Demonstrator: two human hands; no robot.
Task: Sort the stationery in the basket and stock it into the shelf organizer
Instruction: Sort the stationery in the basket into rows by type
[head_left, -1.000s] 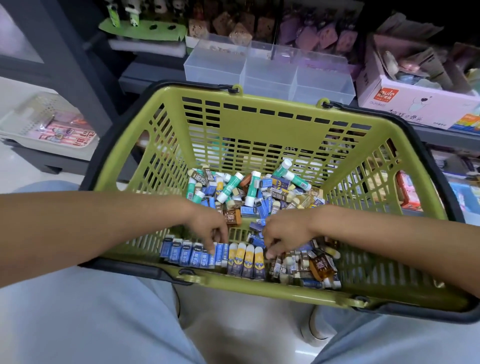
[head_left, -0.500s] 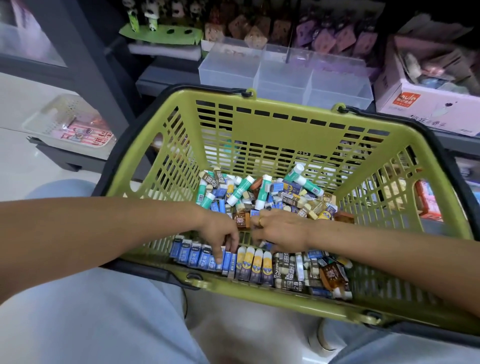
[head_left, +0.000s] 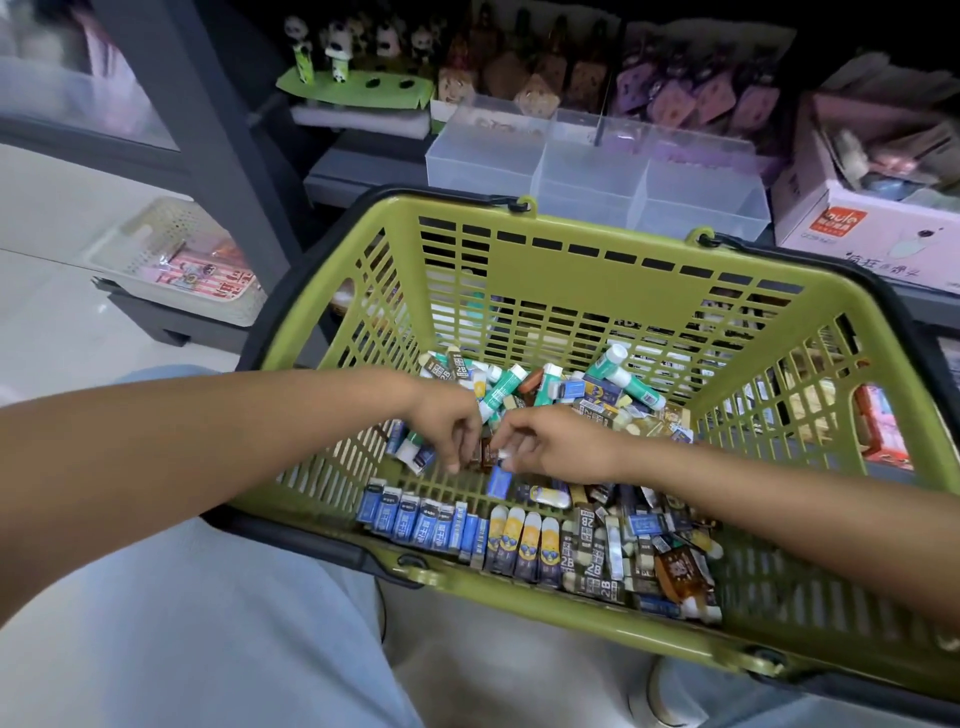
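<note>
Here the green basket (head_left: 613, 270) fills the middle of the frame, resting on the person's lap so both hands can work inside it. Above it, in the upper centre, the clear shelf organizer (head_left: 597, 171) stands on the shelf with its compartments open toward the basket; they look unfilled, so stocking has probably not begun. A pink carton (head_left: 872, 228) sits to its right at the upper right edge, and a white tray (head_left: 171, 260) lies on the floor at the left.

Inside the basket, a loose heap of erasers and glue sticks (head_left: 550, 389) lies against the far wall, likely the unsorted stock. Along the near wall the sorted goods stand in rows, presumably grouped by kind so they can be lifted out together: blue erasers (head_left: 415, 519) at the lower left, yellow-topped erasers (head_left: 524, 540) beside them, then dark 2B erasers (head_left: 592, 556) to the right.

At the centre the two hands meet, fingertips almost touching. The left hand (head_left: 447, 421) curls its fingers down over a small brown eraser (head_left: 485, 457), and the right hand (head_left: 556, 441) pinches at the same spot; which hand truly holds it I cannot tell. A single blue eraser (head_left: 500, 480) lies just below them.
</note>
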